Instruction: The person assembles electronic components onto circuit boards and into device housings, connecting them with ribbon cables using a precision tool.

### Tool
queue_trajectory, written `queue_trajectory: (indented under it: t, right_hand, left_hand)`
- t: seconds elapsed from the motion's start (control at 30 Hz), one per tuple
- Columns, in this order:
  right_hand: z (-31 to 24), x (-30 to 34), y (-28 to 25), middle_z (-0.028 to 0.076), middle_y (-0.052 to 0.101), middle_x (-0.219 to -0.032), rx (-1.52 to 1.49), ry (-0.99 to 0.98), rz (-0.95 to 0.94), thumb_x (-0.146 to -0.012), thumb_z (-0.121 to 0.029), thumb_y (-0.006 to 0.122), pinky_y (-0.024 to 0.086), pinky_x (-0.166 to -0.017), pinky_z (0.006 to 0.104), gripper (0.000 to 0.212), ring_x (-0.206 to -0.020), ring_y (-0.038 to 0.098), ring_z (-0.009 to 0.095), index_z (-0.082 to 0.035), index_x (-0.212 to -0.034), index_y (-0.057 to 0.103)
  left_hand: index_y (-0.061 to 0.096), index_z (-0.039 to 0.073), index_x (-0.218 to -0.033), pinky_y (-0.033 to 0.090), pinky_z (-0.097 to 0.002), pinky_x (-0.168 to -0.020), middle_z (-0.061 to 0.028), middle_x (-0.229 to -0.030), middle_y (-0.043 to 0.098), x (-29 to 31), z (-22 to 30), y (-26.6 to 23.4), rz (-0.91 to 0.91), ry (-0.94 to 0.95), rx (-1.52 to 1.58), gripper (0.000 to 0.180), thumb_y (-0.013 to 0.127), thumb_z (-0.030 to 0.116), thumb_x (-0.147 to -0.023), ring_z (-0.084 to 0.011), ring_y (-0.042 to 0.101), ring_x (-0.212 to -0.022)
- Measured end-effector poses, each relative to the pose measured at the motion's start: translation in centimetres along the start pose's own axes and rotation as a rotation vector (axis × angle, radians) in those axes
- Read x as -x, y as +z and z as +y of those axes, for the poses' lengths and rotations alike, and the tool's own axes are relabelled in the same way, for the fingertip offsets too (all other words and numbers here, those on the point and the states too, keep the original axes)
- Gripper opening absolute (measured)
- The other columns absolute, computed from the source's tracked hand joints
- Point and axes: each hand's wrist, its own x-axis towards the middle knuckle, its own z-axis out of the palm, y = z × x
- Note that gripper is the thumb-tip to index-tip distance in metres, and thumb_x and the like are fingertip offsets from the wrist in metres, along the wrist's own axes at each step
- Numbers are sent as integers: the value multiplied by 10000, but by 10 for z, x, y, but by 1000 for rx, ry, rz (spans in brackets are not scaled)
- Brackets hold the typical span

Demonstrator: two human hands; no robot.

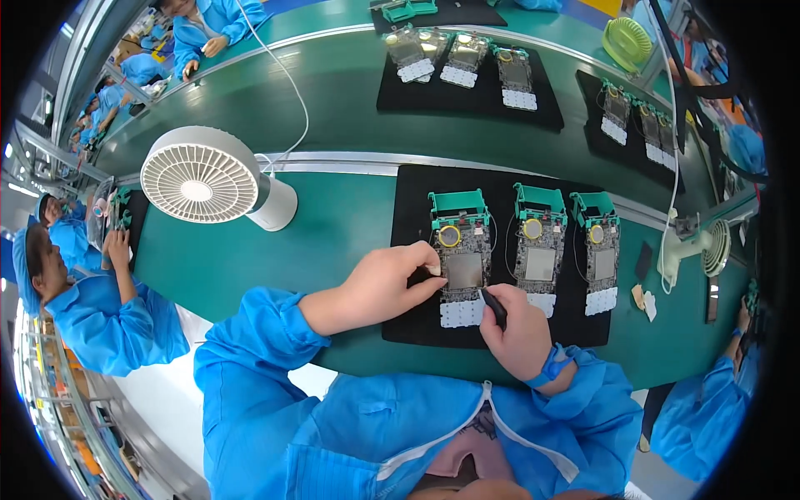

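Observation:
In front of me a circuit board (477,237) lies on a black mat (408,196). It has a green bracket at its far end, a round yellow-ringed part, a grey metal square and a white keypad-like strip at the near end. My left hand (385,285) is at the board's left edge, thumb and forefinger curled in toward each other; what they grip, if anything, is hidden. My right hand (522,333) is closed around a slim black tool (493,307), whose tip points at the board's lower right part. The tool's exact kind does not show.
Two similar boards, a middle one (540,264) and a right one (600,265), lie alongside. A white fan (197,191) stands left; a smaller fan (715,247) is right. More boards sit on a far mat (467,100). Co-workers in blue (117,325) work nearby.

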Motion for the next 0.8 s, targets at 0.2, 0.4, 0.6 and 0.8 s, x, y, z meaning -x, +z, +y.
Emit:
queue_trajectory:
  t: [0.2,0.4,0.6,0.8]
  right_hand:
    - [3,-4,-9,112,636,-769,213,-21,116,-783,-32,663,495,-521,363,268,-612,629,278,-38,-1046,607]
    - [8,-2,-10,96,632,-772,548,-81,99,-742,-15,666,501,-522,361,273,-635,631,265,-51,-1006,607]
    - [-3,-5,-11,134,646,-791,61,-131,130,-785,-14,642,509,-542,363,262,-653,651,292,-32,-1043,599]
    - [5,-4,12,151,651,-789,-236,43,49,-824,-39,621,520,-555,358,299,-638,673,286,-24,-1109,531]
  left_hand:
    - [591,72,-888,516,-340,-639,-83,-869,634,4,3,2,101,272,-265,244,776,170,-763,-256,641,-843]
    - [609,82,-852,449,-381,-791,-58,-825,615,3,7,-9,61,345,-394,264,780,251,-743,-258,559,-950]
    - [611,102,-877,422,-360,-714,-43,-882,557,-1,-1,-8,-82,426,-390,313,817,257,-700,-252,510,-824]
    - [590,96,-845,419,-360,-684,-72,-854,513,-5,-14,1,-84,409,-191,219,777,143,-741,-266,481,-803]
